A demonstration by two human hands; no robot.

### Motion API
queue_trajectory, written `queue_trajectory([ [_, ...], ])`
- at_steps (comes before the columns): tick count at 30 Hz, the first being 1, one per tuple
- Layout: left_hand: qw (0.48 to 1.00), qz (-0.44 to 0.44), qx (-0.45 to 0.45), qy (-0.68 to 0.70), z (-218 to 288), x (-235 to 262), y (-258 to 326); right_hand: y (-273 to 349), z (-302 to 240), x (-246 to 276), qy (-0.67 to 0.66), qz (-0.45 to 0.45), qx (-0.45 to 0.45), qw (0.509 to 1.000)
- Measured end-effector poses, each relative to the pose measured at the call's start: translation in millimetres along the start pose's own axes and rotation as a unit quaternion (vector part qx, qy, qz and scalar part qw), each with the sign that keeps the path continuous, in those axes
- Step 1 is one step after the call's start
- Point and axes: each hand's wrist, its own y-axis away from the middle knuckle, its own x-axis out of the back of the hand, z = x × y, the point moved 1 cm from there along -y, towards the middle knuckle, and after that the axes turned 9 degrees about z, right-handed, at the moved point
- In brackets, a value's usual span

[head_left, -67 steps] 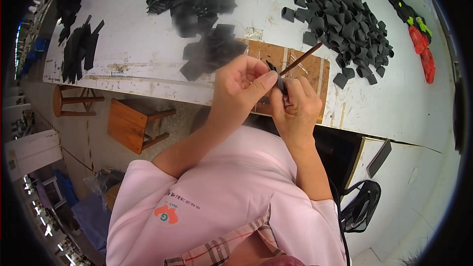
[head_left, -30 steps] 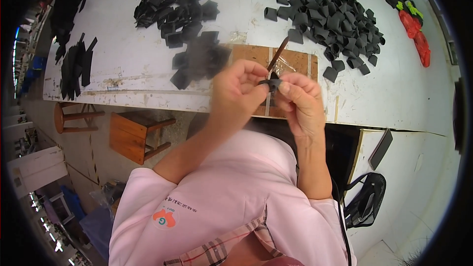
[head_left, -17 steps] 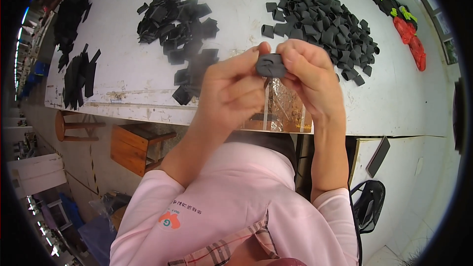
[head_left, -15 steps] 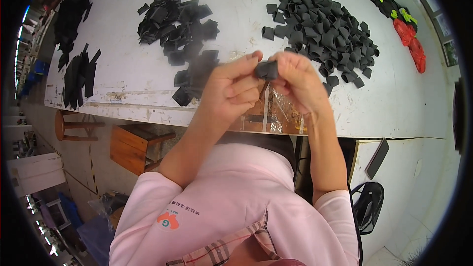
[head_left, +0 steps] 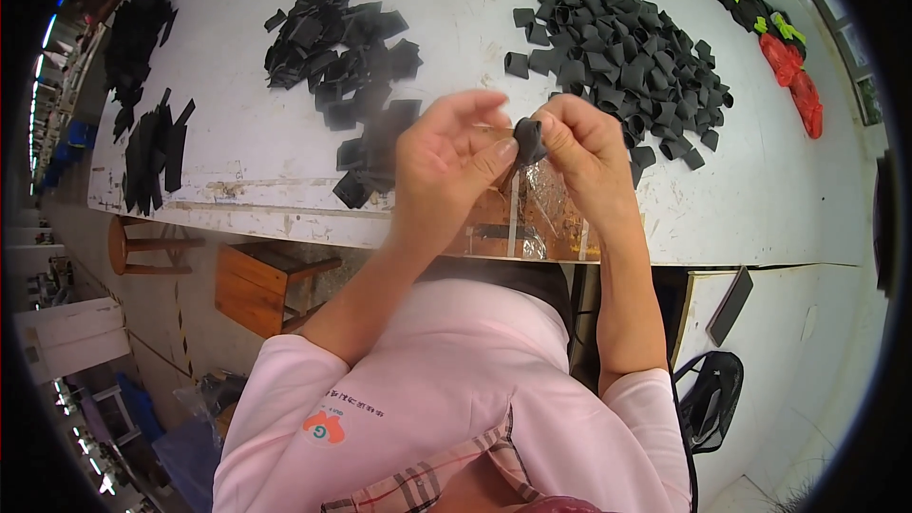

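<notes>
A small black fabric loop (head_left: 528, 141) is held up in front of me, over the near edge of the table. My right hand (head_left: 587, 147) pinches its right side between thumb and bent fingers. At the loop's left edge, my left hand (head_left: 446, 152) presses with the thumb, while its index finger stretches out above, away from the fabric. Part of the loop is covered by my fingers. Beyond my right hand lies a big heap of similar black loops (head_left: 622, 62). Flat black fabric pieces (head_left: 332, 47) are piled beyond my left hand.
Below my hands, a brown board (head_left: 494, 228) under clear tape lies at the white table's (head_left: 741, 199) front edge. Long black strips (head_left: 152, 152) lie far left. Red and black bundles (head_left: 788, 66) rest at the far right. A wooden stool (head_left: 252, 285) stands left of me.
The black loop has turned more upright and moved slightly right. My left thumb has come forward onto its edge, and the left index finger has lifted off it.
</notes>
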Motion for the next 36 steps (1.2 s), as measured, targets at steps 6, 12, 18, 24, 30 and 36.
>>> queue_trajectory([
  [6,0.885,-0.090,-0.370,-0.267,17,-5,-8,27,-20,0,0.139,0.165,0.172,0.961],
  [12,0.898,-0.088,-0.345,-0.259,20,-1,-11,24,-37,-9,0.210,0.096,0.176,0.957],
  [18,0.887,-0.070,-0.345,-0.299,15,-7,-8,20,-3,-10,0.220,0.136,0.275,0.926],
  [24,0.902,-0.075,-0.317,-0.284,19,-14,-5,27,-8,-15,0.254,0.166,0.305,0.903],
  [30,0.986,-0.043,-0.157,0.025,10,0,-6,27,-29,-13,0.176,0.082,0.174,0.966],
  [36,0.973,-0.043,-0.039,0.224,-2,6,-6,28,-38,-14,0.243,0.111,0.219,0.938],
])
